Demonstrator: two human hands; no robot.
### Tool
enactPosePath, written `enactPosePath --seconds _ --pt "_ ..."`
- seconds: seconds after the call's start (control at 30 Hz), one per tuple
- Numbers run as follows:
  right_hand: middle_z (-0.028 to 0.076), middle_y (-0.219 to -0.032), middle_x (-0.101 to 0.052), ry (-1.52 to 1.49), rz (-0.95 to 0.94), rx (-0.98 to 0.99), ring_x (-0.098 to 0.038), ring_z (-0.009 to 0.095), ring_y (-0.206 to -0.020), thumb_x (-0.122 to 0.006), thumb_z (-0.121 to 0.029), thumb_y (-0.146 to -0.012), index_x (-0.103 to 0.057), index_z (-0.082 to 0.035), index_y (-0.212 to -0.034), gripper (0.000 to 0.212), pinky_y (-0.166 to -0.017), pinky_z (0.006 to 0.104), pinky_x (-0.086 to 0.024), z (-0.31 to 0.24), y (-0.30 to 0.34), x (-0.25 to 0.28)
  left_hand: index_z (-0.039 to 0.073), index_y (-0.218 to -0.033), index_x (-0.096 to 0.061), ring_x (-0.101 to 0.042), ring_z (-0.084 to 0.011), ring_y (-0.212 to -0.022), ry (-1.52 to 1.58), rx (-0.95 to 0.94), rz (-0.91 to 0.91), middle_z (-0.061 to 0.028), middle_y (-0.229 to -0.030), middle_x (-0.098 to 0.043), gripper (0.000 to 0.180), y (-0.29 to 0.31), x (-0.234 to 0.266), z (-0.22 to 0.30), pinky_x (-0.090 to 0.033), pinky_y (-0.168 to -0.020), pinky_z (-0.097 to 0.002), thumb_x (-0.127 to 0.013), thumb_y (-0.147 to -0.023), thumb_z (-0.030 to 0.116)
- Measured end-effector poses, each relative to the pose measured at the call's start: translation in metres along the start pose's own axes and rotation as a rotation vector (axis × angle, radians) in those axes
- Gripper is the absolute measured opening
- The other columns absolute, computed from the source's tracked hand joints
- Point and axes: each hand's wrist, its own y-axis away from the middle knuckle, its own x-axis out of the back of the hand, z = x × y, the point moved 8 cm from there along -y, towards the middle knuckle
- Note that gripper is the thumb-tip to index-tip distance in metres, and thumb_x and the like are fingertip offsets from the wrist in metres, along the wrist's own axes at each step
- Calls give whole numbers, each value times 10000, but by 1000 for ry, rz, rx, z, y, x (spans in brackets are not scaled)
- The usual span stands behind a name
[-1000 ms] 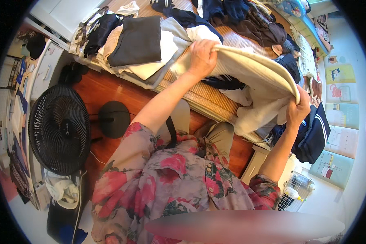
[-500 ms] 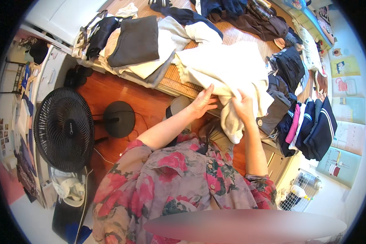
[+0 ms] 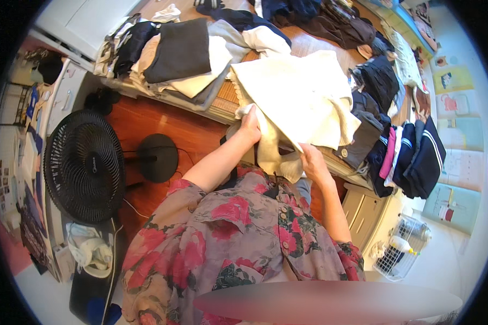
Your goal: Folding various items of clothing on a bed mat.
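Note:
A cream garment (image 3: 295,92) with a ruffled edge at its left side lies spread over the near edge of the slatted mat, part of it hanging down toward me. My left hand (image 3: 250,129) is closed on its left edge, thumb on top of the cloth. My right hand (image 3: 314,164) pinches the garment farther right and nearer to me, drawing the cloth taut between both hands. Beside the garment to the left is a folded dark grey piece of clothing (image 3: 181,51), stacked on white and grey ones.
Dark clothes (image 3: 336,27) are heaped at the back. Right of the garment lie a black bag-like bundle (image 3: 377,81) and a row of folded clothes (image 3: 417,162). A black fan (image 3: 87,165) stands on the floor at left, and a wire basket (image 3: 404,249) is at lower right.
My left hand has gone from open fingers to a grip on the garment's edge, farther left. My right hand has moved down and slightly left, and the cloth now lies flatter and more spread.

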Motion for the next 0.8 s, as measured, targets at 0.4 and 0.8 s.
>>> enactPosePath --seconds 0.4,0.8 --pt "178 -992 -616 154 -2 -69 -573 357 -963 -534 59 -791 -595 -17 -1087 311 -836 386 -467 -74 56 69 26 -1399 -336 -439 -318 -1277 11 99 -199 -145 -1395 -445 644 -3 -8 -6 -366 -1071 -450 -173 -997 502" --pt "154 -1046 -620 139 -87 -227 -570 336 -997 -579 -28 -815 -590 -34 -1110 296 -863 402 -460 0 77 9 -93 -1294 -404 -528 -346 -1182 -184 196 29 -235 -1293 -511 396 -18 -48 -32 -429 -1020 -474 -349 -937 68"
